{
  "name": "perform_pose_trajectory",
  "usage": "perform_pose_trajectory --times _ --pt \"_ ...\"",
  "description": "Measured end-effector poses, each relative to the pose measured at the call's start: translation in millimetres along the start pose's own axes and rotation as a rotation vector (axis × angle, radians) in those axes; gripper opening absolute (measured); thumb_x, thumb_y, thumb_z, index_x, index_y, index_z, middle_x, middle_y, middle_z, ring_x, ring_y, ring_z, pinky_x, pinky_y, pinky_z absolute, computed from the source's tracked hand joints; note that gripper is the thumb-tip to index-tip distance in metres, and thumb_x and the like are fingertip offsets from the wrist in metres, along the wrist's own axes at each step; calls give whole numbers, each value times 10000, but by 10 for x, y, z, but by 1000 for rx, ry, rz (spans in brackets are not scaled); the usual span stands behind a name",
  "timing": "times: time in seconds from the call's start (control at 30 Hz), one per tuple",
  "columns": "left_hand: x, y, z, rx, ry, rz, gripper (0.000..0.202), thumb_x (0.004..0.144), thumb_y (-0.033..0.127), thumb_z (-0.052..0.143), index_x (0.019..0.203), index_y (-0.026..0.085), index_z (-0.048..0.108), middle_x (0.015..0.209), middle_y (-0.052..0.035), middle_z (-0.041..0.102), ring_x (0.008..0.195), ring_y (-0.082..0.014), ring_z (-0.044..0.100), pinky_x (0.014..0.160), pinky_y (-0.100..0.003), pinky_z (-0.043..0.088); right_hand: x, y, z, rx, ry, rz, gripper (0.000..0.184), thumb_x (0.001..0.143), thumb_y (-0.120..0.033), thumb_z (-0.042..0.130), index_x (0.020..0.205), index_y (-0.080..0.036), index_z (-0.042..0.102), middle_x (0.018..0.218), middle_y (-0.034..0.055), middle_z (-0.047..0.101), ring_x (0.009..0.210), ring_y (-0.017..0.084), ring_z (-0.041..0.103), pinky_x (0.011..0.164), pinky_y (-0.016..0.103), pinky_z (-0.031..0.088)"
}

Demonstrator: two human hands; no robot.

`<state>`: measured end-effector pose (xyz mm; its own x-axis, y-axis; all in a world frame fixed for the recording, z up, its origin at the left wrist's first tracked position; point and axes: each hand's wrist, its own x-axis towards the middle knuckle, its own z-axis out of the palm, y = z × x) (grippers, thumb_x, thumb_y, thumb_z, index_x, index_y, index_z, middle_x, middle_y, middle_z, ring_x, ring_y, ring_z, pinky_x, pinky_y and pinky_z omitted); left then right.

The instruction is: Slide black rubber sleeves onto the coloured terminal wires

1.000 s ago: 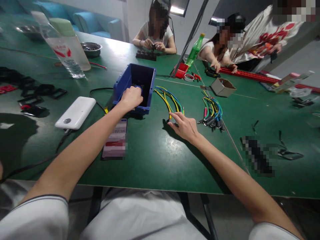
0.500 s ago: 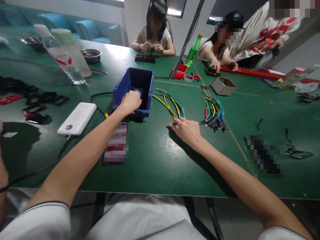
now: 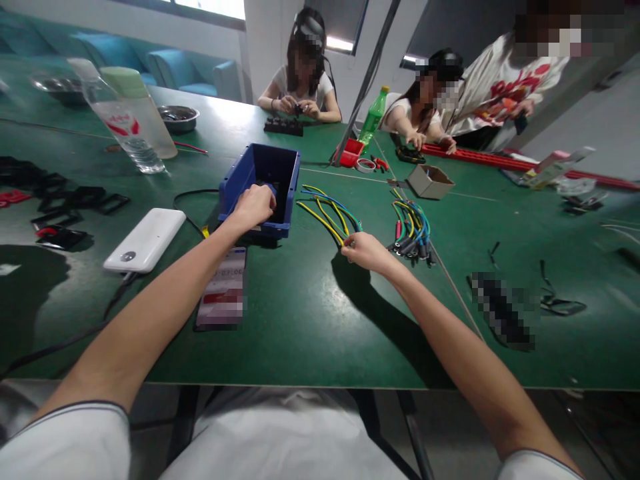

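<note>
My left hand (image 3: 254,205) reaches into a dark blue plastic bin (image 3: 235,185) on the green table, fingers curled round something black inside that I cannot make out. My right hand (image 3: 364,253) is raised a little off the table and pinches the near end of a loose bunch of yellow, blue and green wires (image 3: 327,210) lying to the right of the bin. A second bundle of coloured wires with black plugs (image 3: 413,230) lies just right of that hand.
A phone (image 3: 223,290) lies face up under my left forearm, with a white power bank (image 3: 145,239) and its cable to the left. Water bottle (image 3: 129,113), black frames (image 3: 65,200), cardboard box (image 3: 431,181) and green bottle (image 3: 371,119) stand around. Three other people work at the far side.
My right hand has gone from lying flat on the table by the wire ends to lifted and pinched on them. The left hand stays in the bin.
</note>
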<state>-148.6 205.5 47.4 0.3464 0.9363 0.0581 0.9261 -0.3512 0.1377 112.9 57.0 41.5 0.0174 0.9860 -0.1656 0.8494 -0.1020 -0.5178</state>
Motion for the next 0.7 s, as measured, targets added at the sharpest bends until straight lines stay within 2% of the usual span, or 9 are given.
perform_pose_trajectory --times 0.07,0.13,0.27,0.33,0.4,0.5,0.57,0.63,0.7 --pt "-28 19 -12 13 5 -8 255 732 214 621 950 238 751 989 -92 730 945 -256 673 803 -293 516 16 -13 -29 103 -85 -37 204 777 -270 552 597 -179 581 527 19 550 492 136 508 487 246 347" --pt "-56 43 -23 27 14 -12 262 745 210 594 953 233 751 988 -109 727 943 -273 673 805 -316 519 9 -35 -39 204 -148 -57 224 816 -312 501 659 -178 586 527 -7 521 421 90 416 412 214 284" --pt "-84 84 -41 51 23 -18 303 773 217 555 1015 211 737 1007 -143 715 952 -296 670 819 -356 522 -60 -86 -61 572 -308 -22 163 784 -341 554 797 -180 577 528 -45 455 386 62 297 370 192 163" --pt "-84 94 -43 60 22 -22 319 789 230 542 1046 201 728 1019 -153 712 959 -302 669 824 -367 522 -106 -95 -114 677 -344 12 126 770 -311 556 810 -192 545 527 -56 426 397 67 282 384 197 156" --pt "-78 95 -41 62 15 -26 322 810 262 534 1062 194 723 1023 -160 710 962 -303 670 827 -368 522 -143 -71 -200 586 -247 15 76 787 -273 508 819 -205 511 545 -53 431 428 87 316 413 208 208" --pt "-59 79 -29 51 -6 -28 329 829 307 530 1075 198 720 1034 -160 710 969 -307 672 826 -367 522 -148 52 -325 265 124 -33 87 838 -287 461 812 -208 487 598 -27 476 537 128 411 515 243 307" --pt "-38 61 -14 38 -17 -24 322 820 294 538 1073 213 721 1043 -145 713 972 -298 673 823 -353 521 -116 170 -342 121 321 -46 213 885 -370 427 748 -212 468 618 -10 487 602 149 440 578 264 325" --pt "-11 40 3 29 -25 -8 318 800 261 550 1064 222 722 1042 -123 717 969 -281 674 818 -327 520 -68 280 -276 132 411 -25 319 909 -438 391 678 -222 431 632 -4 483 630 156 443 610 273 324" --pt "13 22 20 22 -33 20 322 781 233 560 1058 222 724 1032 -109 721 966 -272 673 811 -310 518 -11 356 -139 227 481 -4 337 908 -447 403 655 -225 410 666 -3 490 664 159 452 637 272 330"
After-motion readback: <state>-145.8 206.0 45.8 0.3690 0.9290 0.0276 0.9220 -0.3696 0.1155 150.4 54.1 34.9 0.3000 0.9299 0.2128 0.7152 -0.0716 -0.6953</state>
